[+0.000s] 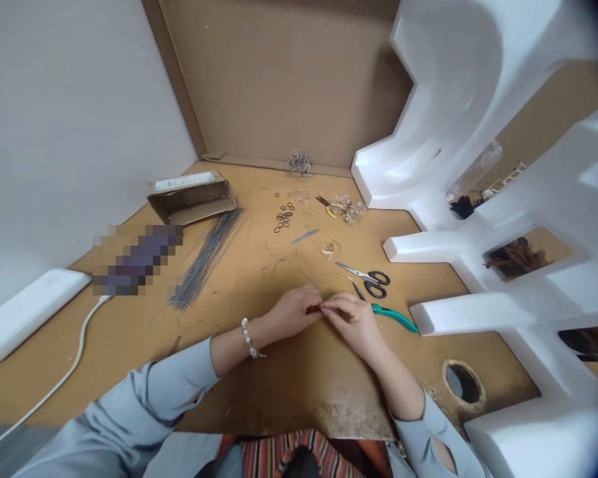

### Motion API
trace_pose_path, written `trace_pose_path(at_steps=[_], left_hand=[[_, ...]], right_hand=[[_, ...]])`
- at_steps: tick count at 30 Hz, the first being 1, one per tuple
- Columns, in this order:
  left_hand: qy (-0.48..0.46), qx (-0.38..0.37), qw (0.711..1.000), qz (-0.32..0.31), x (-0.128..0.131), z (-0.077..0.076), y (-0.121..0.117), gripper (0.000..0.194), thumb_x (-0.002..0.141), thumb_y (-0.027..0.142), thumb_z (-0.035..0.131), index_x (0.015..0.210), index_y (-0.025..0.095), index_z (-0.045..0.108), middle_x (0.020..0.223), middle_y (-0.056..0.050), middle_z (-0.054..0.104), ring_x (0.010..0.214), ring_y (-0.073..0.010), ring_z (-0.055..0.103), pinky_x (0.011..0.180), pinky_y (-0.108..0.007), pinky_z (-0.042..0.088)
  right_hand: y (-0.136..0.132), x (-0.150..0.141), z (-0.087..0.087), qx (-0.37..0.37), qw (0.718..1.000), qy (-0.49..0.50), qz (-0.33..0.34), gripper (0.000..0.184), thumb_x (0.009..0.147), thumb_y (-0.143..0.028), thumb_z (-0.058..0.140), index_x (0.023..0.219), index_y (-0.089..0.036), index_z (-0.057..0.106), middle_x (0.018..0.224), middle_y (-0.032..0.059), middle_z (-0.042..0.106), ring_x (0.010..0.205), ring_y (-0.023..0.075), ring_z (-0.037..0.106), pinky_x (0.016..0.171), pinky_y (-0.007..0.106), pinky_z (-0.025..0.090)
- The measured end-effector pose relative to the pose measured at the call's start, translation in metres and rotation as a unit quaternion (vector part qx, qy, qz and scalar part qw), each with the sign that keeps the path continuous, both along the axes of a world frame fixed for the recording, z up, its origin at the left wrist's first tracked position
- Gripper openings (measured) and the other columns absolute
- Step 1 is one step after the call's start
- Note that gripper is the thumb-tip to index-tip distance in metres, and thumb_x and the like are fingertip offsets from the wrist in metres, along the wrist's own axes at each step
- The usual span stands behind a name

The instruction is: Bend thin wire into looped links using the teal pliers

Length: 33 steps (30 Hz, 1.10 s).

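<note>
A: What are your two hands doing?

B: Your left hand (292,312) and right hand (353,320) meet fingertip to fingertip near the middle of the cardboard table (129,345). The fingers of both are pinched narrow on one small dark piece (313,309) held between them; it is too small to tell what it is.

A: How many tools lie around you?

B: Three that can be counted. One pair of black-handled scissors (366,275) lies just beyond your right hand, one teal-handled tool (393,317) sits just right of it, and one yellow-handled pair of pliers (327,207) lies farther off.

A: Anything else?

B: One bundle of thin wires (206,255) fans out to the far left, beside one open cardboard box (192,197). A scatter of small dark rings (283,219), too many and too small to count surely, lies far of your hands. One bead bracelet (249,338) circles your left wrist.
</note>
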<state>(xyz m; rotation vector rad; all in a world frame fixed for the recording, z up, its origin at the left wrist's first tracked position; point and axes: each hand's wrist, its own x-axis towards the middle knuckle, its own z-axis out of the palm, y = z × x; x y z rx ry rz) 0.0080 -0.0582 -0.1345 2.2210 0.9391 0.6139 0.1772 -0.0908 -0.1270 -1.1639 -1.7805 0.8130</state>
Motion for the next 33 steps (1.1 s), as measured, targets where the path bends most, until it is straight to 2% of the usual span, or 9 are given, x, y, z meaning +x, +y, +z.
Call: trace_pose_path(at_steps=[5, 7, 10, 14, 17, 21, 25, 29, 33], left_hand=[[-0.014, -0.036, 0.999, 0.016, 0.001, -0.002, 0.001, 0.018, 0.08, 0.024, 0.055, 0.063, 0.016, 0.054, 0.064, 0.0, 0.05, 0.065, -0.0129, 0.045, 0.062, -0.024, 0.033], [-0.065, -0.116, 0.991, -0.006, 0.002, 0.001, 0.0, 0.019, 0.08, 0.027, 0.056, 0.065, 0.015, 0.055, 0.066, 0.001, 0.051, 0.064, -0.0117, 0.045, 0.062, -0.023, 0.034], [-0.145, -0.274, 0.948, -0.065, 0.002, 0.006, -0.002, 0.021, 0.079, 0.034, 0.058, 0.071, 0.014, 0.056, 0.071, 0.0, 0.055, 0.068, -0.0109, 0.048, 0.066, -0.022, 0.038], [-0.159, -0.369, 0.909, -0.11, 0.0, 0.008, -0.003, 0.024, 0.075, 0.036, 0.063, 0.073, 0.013, 0.057, 0.069, 0.002, 0.054, 0.06, -0.0073, 0.045, 0.058, -0.019, 0.035], [-0.147, -0.399, 0.897, -0.121, 0.0, 0.006, -0.004, 0.027, 0.073, 0.04, 0.064, 0.074, 0.013, 0.057, 0.064, 0.003, 0.053, 0.052, -0.0058, 0.042, 0.049, -0.018, 0.032], [-0.14, -0.414, 0.891, -0.122, 0.001, 0.006, -0.006, 0.03, 0.071, 0.041, 0.066, 0.07, 0.013, 0.055, 0.058, 0.004, 0.051, 0.05, -0.0058, 0.044, 0.05, -0.019, 0.034], [-0.146, -0.421, 0.889, -0.106, 0.002, 0.01, -0.007, 0.027, 0.07, 0.038, 0.068, 0.072, 0.013, 0.057, 0.061, 0.004, 0.052, 0.053, -0.0062, 0.046, 0.052, -0.019, 0.037], [-0.206, -0.414, 0.884, -0.069, 0.003, 0.014, -0.007, 0.026, 0.075, 0.037, 0.063, 0.084, 0.014, 0.058, 0.073, 0.0, 0.059, 0.058, -0.0072, 0.049, 0.051, -0.019, 0.038], [-0.272, -0.417, 0.866, -0.042, 0.004, 0.012, -0.007, 0.027, 0.077, 0.039, 0.06, 0.083, 0.013, 0.056, 0.072, -0.002, 0.061, 0.054, -0.0065, 0.05, 0.051, -0.019, 0.037]], right_hand=[[0.002, -0.002, -0.005, -0.027, 0.999, 0.019, -0.027, 0.012, 0.076, -0.031, 0.062, 0.075, -0.024, 0.072, 0.075, 0.0062, 0.067, 0.07, 0.0191, 0.061, 0.065, 0.032, 0.048], [0.001, -0.002, -0.002, -0.075, 0.993, 0.072, -0.053, 0.012, 0.072, -0.033, 0.066, 0.072, -0.023, 0.071, 0.073, 0.0058, 0.067, 0.067, 0.0183, 0.06, 0.062, 0.03, 0.048], [0.001, -0.001, 0.004, -0.188, 0.966, 0.175, -0.042, 0.017, 0.066, -0.035, 0.07, 0.074, -0.021, 0.07, 0.066, 0.0028, 0.066, 0.057, 0.0148, 0.058, 0.057, 0.028, 0.047], [0.0, 0.001, 0.008, -0.251, 0.934, 0.252, -0.026, 0.02, 0.066, -0.035, 0.071, 0.078, -0.019, 0.069, 0.057, -0.0011, 0.063, 0.051, 0.0113, 0.054, 0.055, 0.026, 0.045], [0.001, 0.003, 0.008, -0.253, 0.928, 0.271, -0.026, 0.02, 0.067, -0.035, 0.071, 0.079, -0.019, 0.069, 0.058, -0.0009, 0.063, 0.052, 0.0107, 0.054, 0.056, 0.025, 0.044], [0.001, 0.004, 0.006, -0.248, 0.924, 0.289, -0.028, 0.021, 0.068, -0.034, 0.071, 0.081, -0.019, 0.069, 0.069, 0.0015, 0.066, 0.055, 0.0109, 0.055, 0.057, 0.025, 0.045], [0.001, 0.005, 0.006, -0.238, 0.932, 0.273, -0.034, 0.02, 0.067, -0.035, 0.072, 0.078, -0.019, 0.07, 0.068, 0.0018, 0.066, 0.056, 0.0118, 0.056, 0.059, 0.026, 0.045], [0.001, 0.006, 0.007, -0.243, 0.93, 0.27, -0.049, 0.019, 0.065, -0.034, 0.073, 0.076, -0.02, 0.07, 0.066, 0.0009, 0.066, 0.057, 0.0117, 0.055, 0.06, 0.026, 0.045], [0.001, 0.006, 0.006, -0.207, 0.941, 0.265, -0.046, 0.012, 0.066, -0.031, 0.073, 0.072, -0.021, 0.07, 0.081, 0.0014, 0.066, 0.07, 0.0131, 0.056, 0.067, 0.026, 0.045]])
